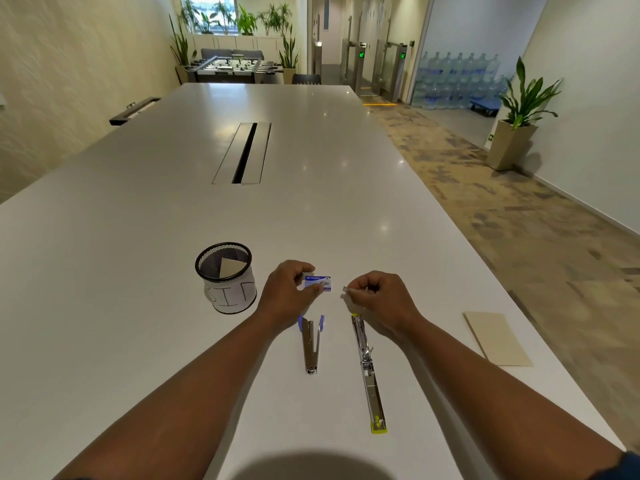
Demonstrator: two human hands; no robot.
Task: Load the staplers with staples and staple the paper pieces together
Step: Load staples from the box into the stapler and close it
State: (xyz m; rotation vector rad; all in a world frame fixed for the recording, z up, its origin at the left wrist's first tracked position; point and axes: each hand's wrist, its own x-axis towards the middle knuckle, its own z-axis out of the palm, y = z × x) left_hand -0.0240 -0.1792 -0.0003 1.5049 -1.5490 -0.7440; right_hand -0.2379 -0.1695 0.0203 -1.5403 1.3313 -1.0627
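Observation:
My left hand [289, 289] grips a small blue and white staple box [318, 283] just above the white table [138, 237]. My right hand [375, 294] pinches a short strip of staples [345, 290] right beside the box. Below the hands lie two staplers. The blue-tipped stapler [311, 344] lies folded open in a narrow V. The yellow-tipped stapler [369, 374] is swung fully open, stretched long towards me. A stack of tan paper pieces [497, 337] lies at the right edge of the table.
A black mesh cup [225, 277] with a white label stands left of my left hand, a tan paper piece inside it. A cable slot [244, 152] runs along the table's middle. The table's right edge drops to a carpeted walkway.

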